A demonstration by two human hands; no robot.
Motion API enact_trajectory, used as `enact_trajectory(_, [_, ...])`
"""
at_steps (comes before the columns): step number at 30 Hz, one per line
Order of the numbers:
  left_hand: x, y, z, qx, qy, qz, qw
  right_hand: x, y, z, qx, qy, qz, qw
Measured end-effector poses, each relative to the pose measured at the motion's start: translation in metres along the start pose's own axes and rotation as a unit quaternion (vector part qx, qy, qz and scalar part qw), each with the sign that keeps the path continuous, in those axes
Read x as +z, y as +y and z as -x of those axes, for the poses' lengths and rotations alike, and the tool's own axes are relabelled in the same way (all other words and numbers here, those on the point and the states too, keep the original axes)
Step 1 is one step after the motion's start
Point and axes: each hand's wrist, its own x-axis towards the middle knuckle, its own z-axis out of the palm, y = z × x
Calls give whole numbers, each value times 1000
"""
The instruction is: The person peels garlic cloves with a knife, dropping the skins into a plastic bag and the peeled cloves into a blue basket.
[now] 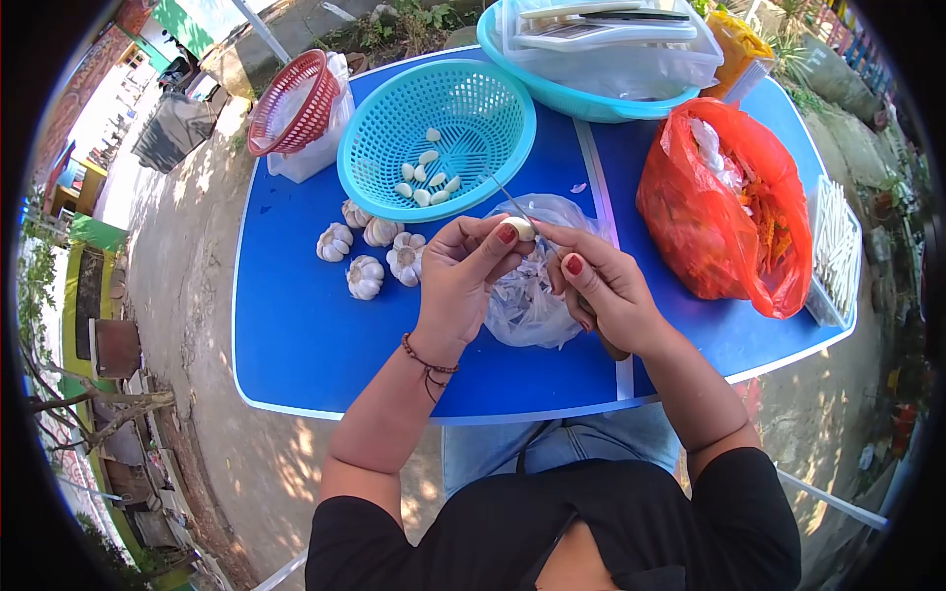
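Note:
Between the thumb and fingers of my left hand [470,261] is a pale garlic clove [519,229]. My right hand [611,286] grips a small knife [509,200], its thin blade pointing up and left against the clove and its brown handle below the palm. Under both hands lies a clear plastic bag [532,310] with garlic skins in it. Just beyond, a turquoise perforated basket [360,148] holds several peeled cloves [422,197]. Whole garlic bulbs [366,277] sit on the blue table [305,364], left of my left hand.
A red plastic bag [680,236] stands open at the right, beside a clear container of white sticks [836,246]. At the back are a turquoise basin [591,101] with plastic tubs and a yellow packet [739,54]. A red basket [296,103] rests at the back left.

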Motion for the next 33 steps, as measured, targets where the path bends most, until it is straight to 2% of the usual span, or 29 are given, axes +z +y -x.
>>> enact_trajectory(2, [0, -1, 0, 8, -6, -5, 1000, 3, -2, 0, -7, 0, -29, 1000])
enact_trajectory(8, [1, -2, 1, -10, 3, 2, 1000, -1, 1, -1, -2, -3, 9, 1000])
enact_trajectory(14, [0, -2, 0, -7, -5, 6, 1000, 1, -4, 0, 13, -14, -56, 998])
enact_trajectory(21, [0, -2, 0, -26, -3, 16, 1000, -1, 2, -2, 5, 3, -10, 1000])
enact_trajectory(33, [6, 0, 3, 47, -2, -42, 998, -4, 1, -2, 9, -20, -43, 999])
